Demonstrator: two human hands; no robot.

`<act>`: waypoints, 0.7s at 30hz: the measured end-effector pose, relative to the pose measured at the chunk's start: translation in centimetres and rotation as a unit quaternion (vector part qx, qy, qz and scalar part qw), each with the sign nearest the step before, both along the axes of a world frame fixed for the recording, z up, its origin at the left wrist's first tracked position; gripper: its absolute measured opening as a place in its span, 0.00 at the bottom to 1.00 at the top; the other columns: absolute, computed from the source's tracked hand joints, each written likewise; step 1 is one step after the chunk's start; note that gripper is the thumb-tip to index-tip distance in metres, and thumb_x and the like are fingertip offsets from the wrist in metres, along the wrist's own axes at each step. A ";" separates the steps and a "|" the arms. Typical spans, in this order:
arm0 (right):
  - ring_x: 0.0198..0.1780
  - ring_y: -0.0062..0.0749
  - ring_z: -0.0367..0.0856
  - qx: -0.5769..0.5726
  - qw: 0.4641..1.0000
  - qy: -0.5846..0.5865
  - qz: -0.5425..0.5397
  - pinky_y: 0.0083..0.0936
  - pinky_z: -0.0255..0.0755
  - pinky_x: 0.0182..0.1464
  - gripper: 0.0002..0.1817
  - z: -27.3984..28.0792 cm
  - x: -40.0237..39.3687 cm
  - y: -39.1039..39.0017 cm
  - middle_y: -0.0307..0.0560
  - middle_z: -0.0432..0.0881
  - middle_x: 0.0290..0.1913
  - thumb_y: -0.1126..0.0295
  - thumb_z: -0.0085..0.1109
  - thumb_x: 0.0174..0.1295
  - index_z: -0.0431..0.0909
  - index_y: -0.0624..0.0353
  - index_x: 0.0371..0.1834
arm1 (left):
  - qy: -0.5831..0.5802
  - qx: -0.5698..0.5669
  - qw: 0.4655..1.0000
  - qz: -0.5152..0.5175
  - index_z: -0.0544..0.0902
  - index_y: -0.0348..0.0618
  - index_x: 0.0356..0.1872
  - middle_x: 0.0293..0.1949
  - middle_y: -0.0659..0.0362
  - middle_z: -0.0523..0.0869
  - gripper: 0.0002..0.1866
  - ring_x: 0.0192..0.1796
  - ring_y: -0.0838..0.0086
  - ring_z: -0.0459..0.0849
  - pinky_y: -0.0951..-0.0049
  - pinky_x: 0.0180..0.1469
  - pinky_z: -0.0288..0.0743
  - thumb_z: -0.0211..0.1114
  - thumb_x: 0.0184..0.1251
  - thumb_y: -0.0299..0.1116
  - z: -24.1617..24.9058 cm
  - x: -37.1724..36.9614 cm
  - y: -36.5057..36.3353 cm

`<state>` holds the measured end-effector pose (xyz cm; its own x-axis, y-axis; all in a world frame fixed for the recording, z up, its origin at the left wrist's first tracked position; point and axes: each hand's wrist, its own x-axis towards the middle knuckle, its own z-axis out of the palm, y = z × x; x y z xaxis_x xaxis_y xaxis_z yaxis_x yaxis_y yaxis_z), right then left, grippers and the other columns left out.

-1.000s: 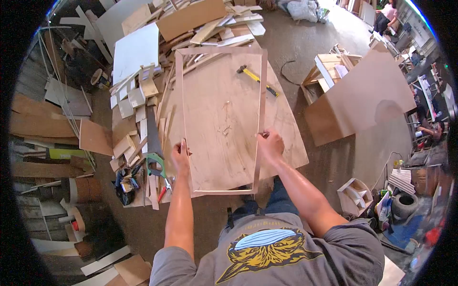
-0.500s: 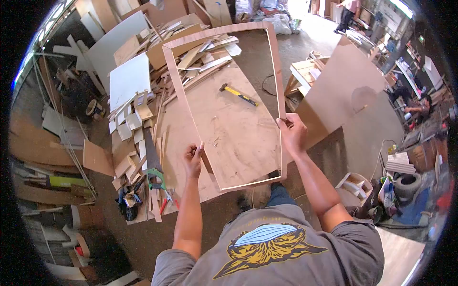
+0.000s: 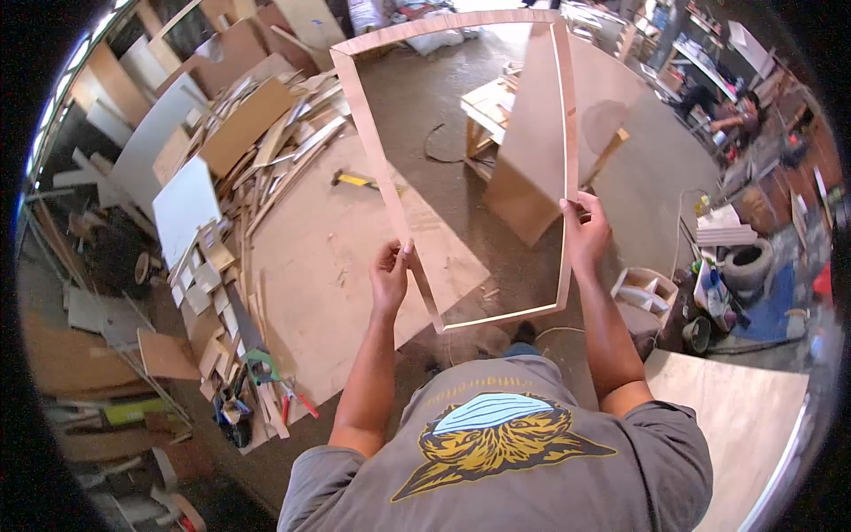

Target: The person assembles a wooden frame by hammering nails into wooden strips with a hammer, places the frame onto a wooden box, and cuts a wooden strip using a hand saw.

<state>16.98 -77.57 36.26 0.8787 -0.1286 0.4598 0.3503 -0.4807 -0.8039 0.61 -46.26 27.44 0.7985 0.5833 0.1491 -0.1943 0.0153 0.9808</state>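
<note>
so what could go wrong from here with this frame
The thin wooden frame is held in the air only by its long sides, left hand and right hand, so it might flex and strain its corners. Brought down over the table, it could land on the hammer. Swung left, it may snag the piled scrap wood.

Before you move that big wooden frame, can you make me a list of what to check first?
1. Left hand on the frame: ok, its fingers pinch one long side.
2. Right hand on it too: ok, at the opposite side.
3. Corners glued or nailed tight: cannot tell.
4. Hammer away from both hands: ok, it lies on the table.
5. Table free of scraps: not ok, a wood pile covers one side.
</note>
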 end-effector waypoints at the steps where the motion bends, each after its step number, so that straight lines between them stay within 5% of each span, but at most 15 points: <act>1: 0.41 0.31 0.88 0.007 1.000 0.006 -0.025 0.34 0.79 0.46 0.14 -0.3 0.9 -1.9 0.45 0.91 0.40 0.66 0.76 0.66 0.87 0.59 0.49 | -0.006 0.008 1.000 -0.012 0.86 0.35 0.52 0.35 0.64 0.87 0.11 0.36 0.82 0.83 0.77 0.41 0.78 0.69 0.81 0.33 -0.1 1.6 -1.4; 9: 0.36 0.20 0.82 0.076 0.994 0.023 -0.076 0.24 0.79 0.40 0.15 -3.3 9.2 -21.1 0.39 0.90 0.39 0.75 0.73 0.67 0.88 0.61 0.57 | -0.055 0.055 0.987 -0.144 0.85 0.35 0.51 0.36 0.65 0.86 0.09 0.38 0.84 0.82 0.78 0.43 0.77 0.66 0.83 0.31 0.5 16.3 -15.5; 12: 0.39 0.26 0.87 0.070 0.992 0.017 -0.106 0.28 0.80 0.42 0.14 -4.9 11.8 -28.4 0.46 0.92 0.40 0.72 0.76 0.65 0.89 0.59 0.53 | -0.045 0.063 0.979 -0.189 0.85 0.34 0.53 0.37 0.65 0.87 0.10 0.39 0.84 0.82 0.79 0.44 0.77 0.66 0.83 0.32 0.1 21.6 -21.2; 21: 0.36 0.23 0.84 0.057 0.972 -0.013 -0.226 0.26 0.80 0.42 0.14 -5.3 15.2 -44.3 0.40 0.89 0.38 0.70 0.76 0.66 0.90 0.58 0.53 | 0.028 0.074 0.944 -0.319 0.86 0.36 0.55 0.36 0.66 0.86 0.11 0.36 0.85 0.80 0.79 0.38 0.76 0.66 0.83 0.33 -0.2 33.0 -36.7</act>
